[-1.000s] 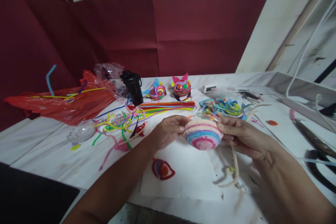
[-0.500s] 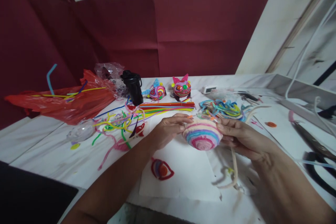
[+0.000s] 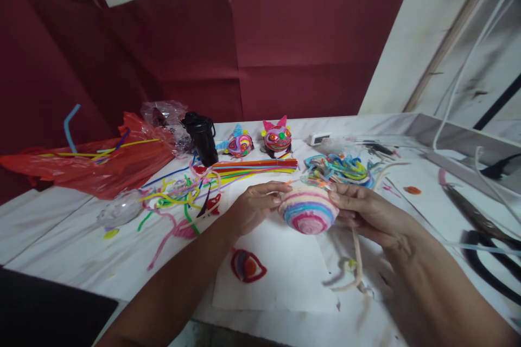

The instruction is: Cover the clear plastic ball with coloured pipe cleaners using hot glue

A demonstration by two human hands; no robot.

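Observation:
Between both hands, above a white paper sheet, is a rounded dome wound with pink, blue, purple and cream pipe cleaners. My left hand pinches its left upper edge with closed fingers. On the other side my right hand grips the dome, thumb pressed to the wall. A cream pipe cleaner trails down below the right hand; its upper end is hidden. An eye-shaped piece with a red outline and orange centre lies on the paper.
Two colourful animal heads stand at the back beside a black bottle. Straight pipe cleaners and a tangled bundle lie behind my hands. Left is a red plastic bag; right are large scissors.
The whole view has shifted slightly, so everything sits a little further left. Both hands keep their hold on the striped dome, with no clear change in grip.

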